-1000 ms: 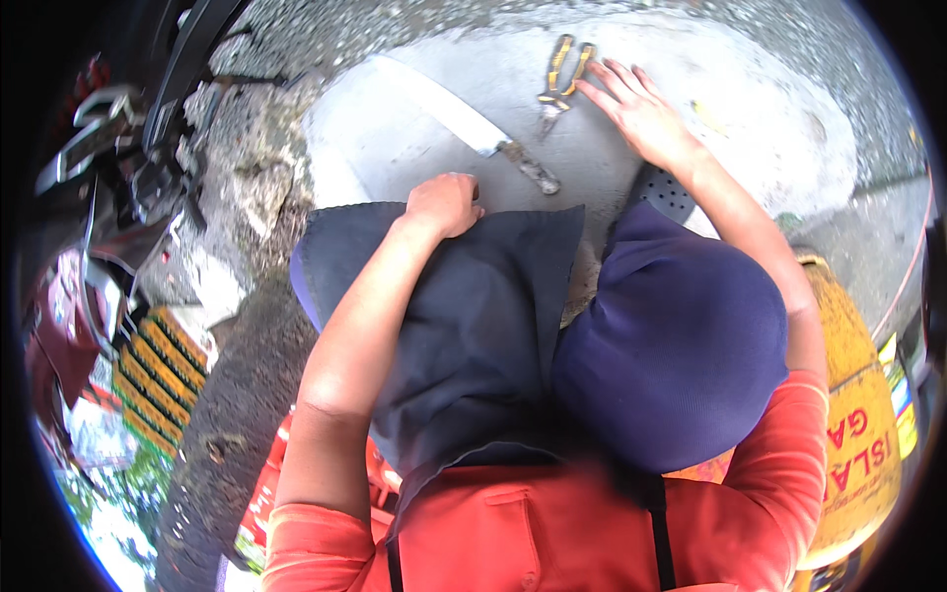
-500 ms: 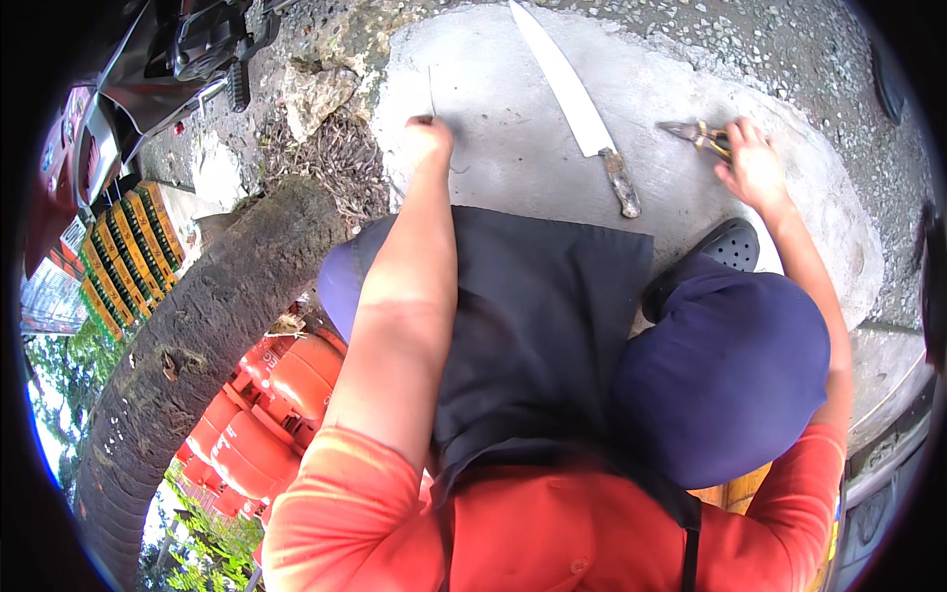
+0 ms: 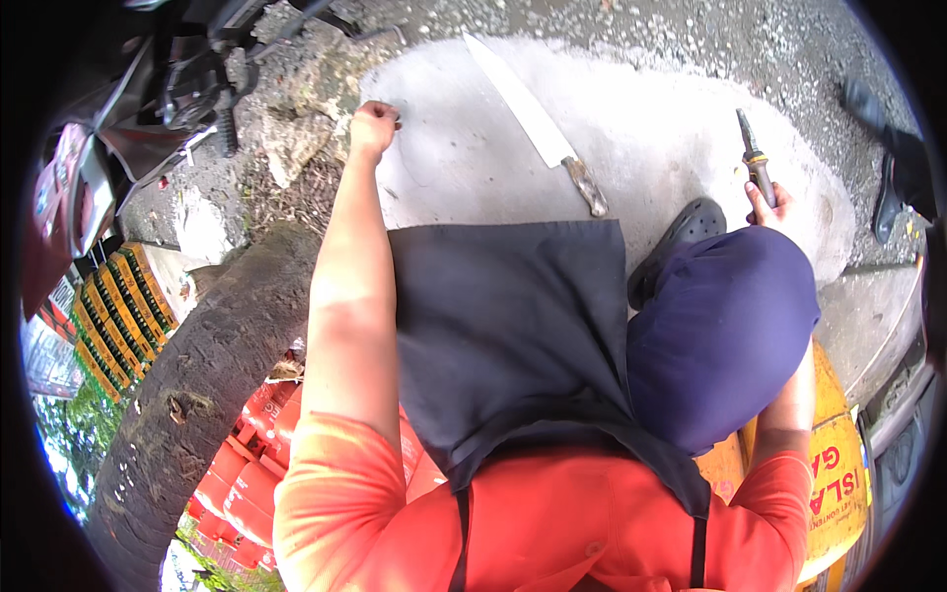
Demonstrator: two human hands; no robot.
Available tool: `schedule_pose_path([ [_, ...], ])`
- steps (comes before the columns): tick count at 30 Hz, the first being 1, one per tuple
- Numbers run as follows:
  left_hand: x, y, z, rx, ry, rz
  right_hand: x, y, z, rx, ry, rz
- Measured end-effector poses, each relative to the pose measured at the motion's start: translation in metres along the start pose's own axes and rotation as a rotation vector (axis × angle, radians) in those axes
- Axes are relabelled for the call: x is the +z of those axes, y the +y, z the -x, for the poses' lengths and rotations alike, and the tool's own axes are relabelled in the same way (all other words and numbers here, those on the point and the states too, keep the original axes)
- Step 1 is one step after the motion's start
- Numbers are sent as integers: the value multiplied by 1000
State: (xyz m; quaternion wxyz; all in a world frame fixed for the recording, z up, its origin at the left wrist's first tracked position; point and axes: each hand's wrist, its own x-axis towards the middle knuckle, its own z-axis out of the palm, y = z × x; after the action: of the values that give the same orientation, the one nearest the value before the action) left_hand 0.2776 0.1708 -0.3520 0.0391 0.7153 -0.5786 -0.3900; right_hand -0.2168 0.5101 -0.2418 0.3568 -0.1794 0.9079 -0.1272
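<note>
My left hand [image 3: 374,130] is closed in a pinch near the left edge of a pale concrete patch [image 3: 651,118]. A thin wire seems to be between its fingers; little of it shows. My right hand [image 3: 772,205] grips a pair of pliers [image 3: 757,166] by their yellow-and-dark handles, with the jaws pointing away from me. Between the hands lies a large knife [image 3: 531,118], its broad blade pointing to the far left and its worn handle towards me. Neither hand touches it.
A thick tree trunk [image 3: 197,365] curves along my left, with red gas cylinders [image 3: 242,483] beside it. A parked motorcycle [image 3: 148,148] and yellow crates [image 3: 123,316] stand further left. Yellow cylinders [image 3: 834,474] are at lower right. Another person's dark shoe [image 3: 885,202] is at far right.
My left hand has moved left to the patch's edge. The pliers, earlier low over the concrete and pointing left, now point away from me in my right hand. Another person's leg has come in at right.
</note>
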Motion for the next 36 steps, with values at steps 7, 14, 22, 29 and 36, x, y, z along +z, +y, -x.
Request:
schedule_pose_path([
  [7,-32,206,131,270,-303,724,-94,-139,46,-638,-251,51],
  [14,-37,283,216,395,-518,992,-110,-207,134,-683,-276,67],
  [22,-45,304,243,469,-529,999,-109,-205,170,-682,-75,-62],
  [29,-45,301,248,483,-552,878,-91,-195,191,-783,123,-100],
  [36,-46,301,254,577,-570,756,-81,-185,197,-1022,455,42],
])
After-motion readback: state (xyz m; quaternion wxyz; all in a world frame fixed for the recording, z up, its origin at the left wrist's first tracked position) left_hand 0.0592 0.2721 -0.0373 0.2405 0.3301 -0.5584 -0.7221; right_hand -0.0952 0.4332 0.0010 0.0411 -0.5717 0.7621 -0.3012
